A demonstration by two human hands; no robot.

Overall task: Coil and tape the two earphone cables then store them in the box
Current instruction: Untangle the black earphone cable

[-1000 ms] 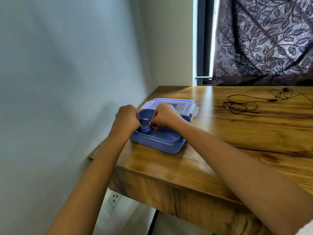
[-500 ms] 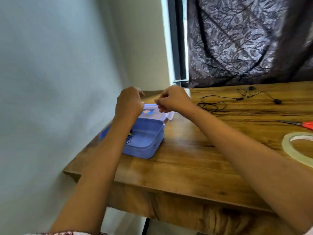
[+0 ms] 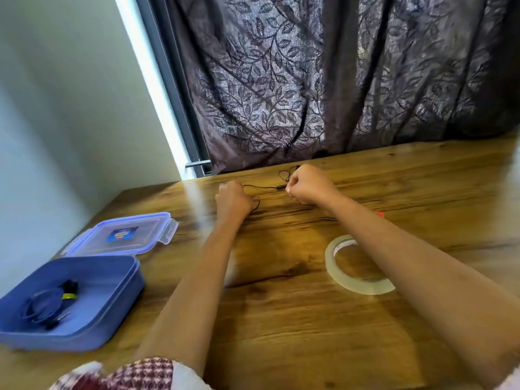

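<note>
Your left hand (image 3: 233, 199) is curled in a fist-like grip over one end of the loose black earphone cable (image 3: 264, 187) at the far side of the wooden surface (image 3: 281, 319). Your right hand (image 3: 308, 184) is pinched closed on the same cable near its inline piece, so the wire runs between your hands. The first coiled earphone (image 3: 49, 305), bound with a yellow strip, lies inside the open blue box (image 3: 118, 302) at your left, with its clear lid (image 3: 123, 235) just behind. The tape roll (image 3: 357, 266) lies flat under your right forearm.
</note>
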